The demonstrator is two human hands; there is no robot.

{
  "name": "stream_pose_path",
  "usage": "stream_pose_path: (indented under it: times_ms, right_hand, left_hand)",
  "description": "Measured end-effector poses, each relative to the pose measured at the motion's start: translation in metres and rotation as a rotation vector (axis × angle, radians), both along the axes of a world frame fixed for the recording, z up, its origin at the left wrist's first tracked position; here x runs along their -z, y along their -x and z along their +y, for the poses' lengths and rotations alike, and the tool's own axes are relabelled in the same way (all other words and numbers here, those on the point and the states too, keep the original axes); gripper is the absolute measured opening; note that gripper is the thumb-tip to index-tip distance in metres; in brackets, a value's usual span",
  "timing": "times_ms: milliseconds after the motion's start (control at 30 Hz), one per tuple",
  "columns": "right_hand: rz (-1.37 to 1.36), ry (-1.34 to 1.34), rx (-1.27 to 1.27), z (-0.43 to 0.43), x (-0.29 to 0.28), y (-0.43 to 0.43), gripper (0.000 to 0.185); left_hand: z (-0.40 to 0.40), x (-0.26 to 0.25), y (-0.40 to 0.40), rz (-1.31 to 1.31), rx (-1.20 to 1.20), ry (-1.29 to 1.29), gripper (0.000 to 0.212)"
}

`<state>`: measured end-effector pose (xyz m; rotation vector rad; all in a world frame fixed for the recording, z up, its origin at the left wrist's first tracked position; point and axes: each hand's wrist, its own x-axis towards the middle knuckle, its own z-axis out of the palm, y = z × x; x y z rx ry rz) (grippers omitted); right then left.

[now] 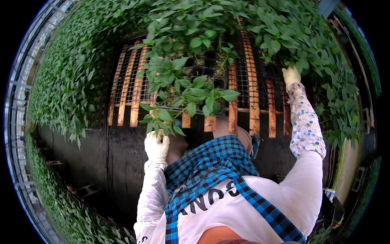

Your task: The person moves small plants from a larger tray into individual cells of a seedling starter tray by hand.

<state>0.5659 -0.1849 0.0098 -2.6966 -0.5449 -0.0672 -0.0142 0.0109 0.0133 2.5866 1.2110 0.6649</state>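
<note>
My left hand (157, 145), in a pale glove, is at the front of the bench with its fingers curled. It meets the leaf tips of a drooping green seedling (166, 116), and whether it pinches a leaf is unclear. Beside it is a black cell tray (208, 71) with several bare cells and leafy seedlings leaning over its front edge. My right hand (291, 75), also gloved, reaches to the edge of another black seedling tray (271, 71) on the right. Foliage hides its fingertips, so its grip cannot be made out.
The bench has wooden slats (253, 91) under black mesh (242, 76), with slat ends jutting towards me. Dense seedlings (70, 67) stand at left, behind and at right (335, 82). Dark ground sheeting (85, 152) covers the aisle. More plants (61, 195) grow behind me on the left.
</note>
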Motion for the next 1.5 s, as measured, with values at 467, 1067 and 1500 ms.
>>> stream_pose_path:
  times_ms: [467, 1067, 1500]
  right_hand:
    - [0.682, -0.722, -0.820, 0.188, -0.035, 0.201, 0.024]
    - [0.198, -0.056, -0.924, 0.357, 0.014, 0.261, 0.039]
    - [0.349, -0.221, -0.817, 0.312, -0.026, 0.236, 0.023]
  left_hand:
    - [0.002, -0.017, -0.003, -0.139, 0.024, 0.070, 0.007]
    - [0.003, 0.015, 0.009, -0.093, 0.006, 0.092, 0.012]
    - [0.006, 0.005, 0.013, -0.038, -0.011, 0.081, 0.010]
